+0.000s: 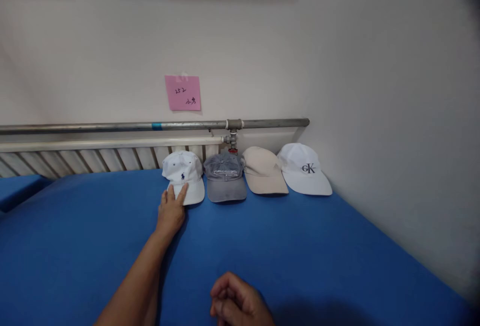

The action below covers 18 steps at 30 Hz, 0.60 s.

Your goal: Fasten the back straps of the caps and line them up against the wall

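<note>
My left hand (pixel 171 214) reaches forward with its fingers apart, the tips resting on the brim of a white cap (pixel 176 163) that has a small dark blue emblem. Right of that cap sits a grey-blue cap (pixel 226 191) with white lettering. A plain beige cap (pixel 264 176) follows, then a white cap with dark letters (pixel 300 166) at the right end. All of them face toward me in a row. Low in the view, my right hand (pixel 240 301) hovers apart from the caps, its fingers curled in with nothing visible in them.
The caps stand at the back of a blue padded surface (pixel 300 256), against the wall. Behind them run a metal pipe (pixel 112 127), a white radiator (pixel 123 158) and a red-handled valve (pixel 233 150). A pink note (pixel 183 94) is stuck above.
</note>
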### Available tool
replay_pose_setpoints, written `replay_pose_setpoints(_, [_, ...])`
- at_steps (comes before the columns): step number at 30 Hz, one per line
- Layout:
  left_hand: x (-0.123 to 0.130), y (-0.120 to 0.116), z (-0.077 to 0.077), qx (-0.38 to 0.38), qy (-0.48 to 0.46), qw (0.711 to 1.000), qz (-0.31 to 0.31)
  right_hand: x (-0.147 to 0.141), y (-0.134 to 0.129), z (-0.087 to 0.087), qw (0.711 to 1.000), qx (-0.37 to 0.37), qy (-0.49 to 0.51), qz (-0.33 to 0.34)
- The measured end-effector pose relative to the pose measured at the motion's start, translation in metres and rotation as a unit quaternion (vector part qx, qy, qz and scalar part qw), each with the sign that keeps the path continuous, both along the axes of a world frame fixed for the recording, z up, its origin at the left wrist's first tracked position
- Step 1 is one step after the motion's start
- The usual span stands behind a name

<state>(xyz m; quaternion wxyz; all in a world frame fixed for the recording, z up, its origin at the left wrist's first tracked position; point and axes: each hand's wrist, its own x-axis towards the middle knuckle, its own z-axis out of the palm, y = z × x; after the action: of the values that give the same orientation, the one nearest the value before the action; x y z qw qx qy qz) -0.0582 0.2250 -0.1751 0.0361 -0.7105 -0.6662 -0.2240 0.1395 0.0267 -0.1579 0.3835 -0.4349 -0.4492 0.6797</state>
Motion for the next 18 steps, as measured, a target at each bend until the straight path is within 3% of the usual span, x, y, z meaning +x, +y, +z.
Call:
replay_pose_setpoints(6, [0.001,-0.006,-0.001,0.005,-0.05,0.999,0.007,-0.005,0.002,0.006,0.999,0.0,-0.041,0.0])
replay_pose_setpoints(12, [-0.005,-0.016,0.001,0.031,-0.137,0.99,0.03,-0.011,0.0,-0.001,0.983,0.14,-0.121,0.002])
replay_pose_setpoints(18, [-0.003,-0.057,0.01,0.024,-0.186,0.979,0.073,-0.014,0.003,0.0,0.966,0.186,-0.18,0.024])
